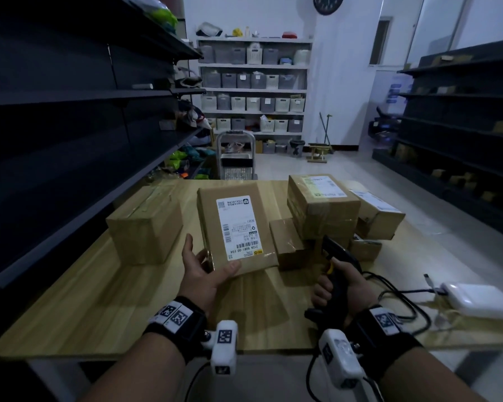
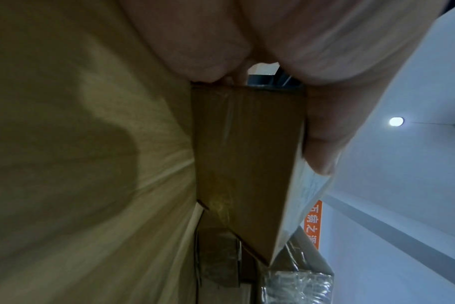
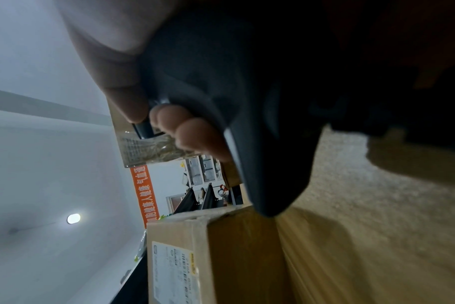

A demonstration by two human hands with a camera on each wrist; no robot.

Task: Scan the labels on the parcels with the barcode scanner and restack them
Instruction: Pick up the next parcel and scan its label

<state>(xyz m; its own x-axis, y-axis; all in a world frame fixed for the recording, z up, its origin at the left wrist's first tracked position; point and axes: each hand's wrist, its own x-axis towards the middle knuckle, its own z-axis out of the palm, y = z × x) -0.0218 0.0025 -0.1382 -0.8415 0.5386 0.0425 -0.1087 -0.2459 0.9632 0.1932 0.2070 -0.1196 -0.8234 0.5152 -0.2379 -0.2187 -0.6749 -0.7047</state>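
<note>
My left hand (image 1: 205,266) grips the near end of a flat brown parcel (image 1: 233,221) and holds it above the wooden table (image 1: 105,309), its white shipping label (image 1: 238,227) facing up. The left wrist view shows the parcel's side (image 2: 247,156) pinched between my thumb (image 2: 322,144) and palm. My right hand (image 1: 336,288) grips the black barcode scanner (image 1: 336,253) by its handle, its head tilted up just right of the held parcel. In the right wrist view my fingers (image 3: 185,131) wrap round the scanner (image 3: 247,123), with the held parcel (image 3: 210,263) below it.
A plain box (image 1: 145,227) stands on the table's left. A pile of several parcels (image 1: 323,210) sits at the right, one labelled box on top. A white power bank (image 1: 476,300) and black cables (image 1: 395,297) lie at right. Dark shelving flanks both sides.
</note>
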